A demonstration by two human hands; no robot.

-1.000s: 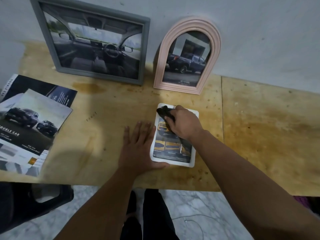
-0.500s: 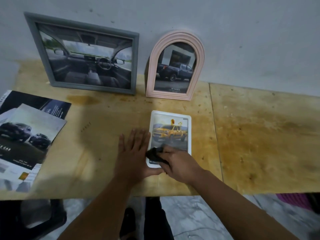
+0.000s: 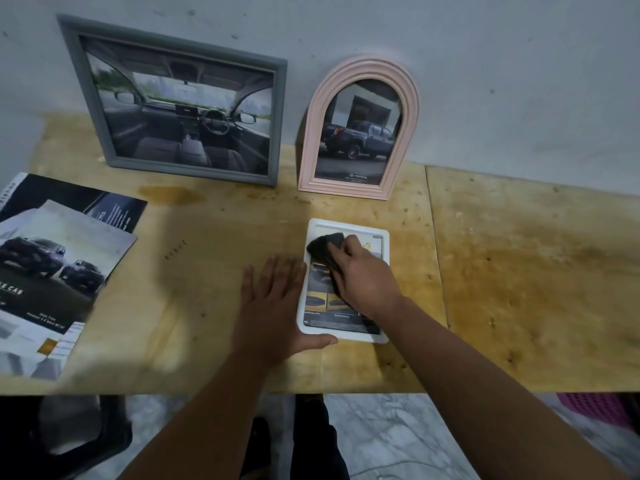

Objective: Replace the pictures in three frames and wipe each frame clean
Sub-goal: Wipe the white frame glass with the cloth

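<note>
Head view: white frame (image 3: 346, 336) flat on bench (image 3: 519, 289), near edge. My left hand (image 3: 273, 313), fingers straight, braces its left side. My right hand (image 3: 363, 282) grips dark cloth (image 3: 323, 245) at the top. Step: wiping. Next, likely: stand it beside pink frame (image 3: 360, 128).

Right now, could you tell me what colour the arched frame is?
Pale pink arched frame, clearest in the head view.

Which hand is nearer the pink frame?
Right. The right hand wipes the white frame with a dark cloth, just below the pink frame. The left hand lies flat on the table, lower and further left.
</note>
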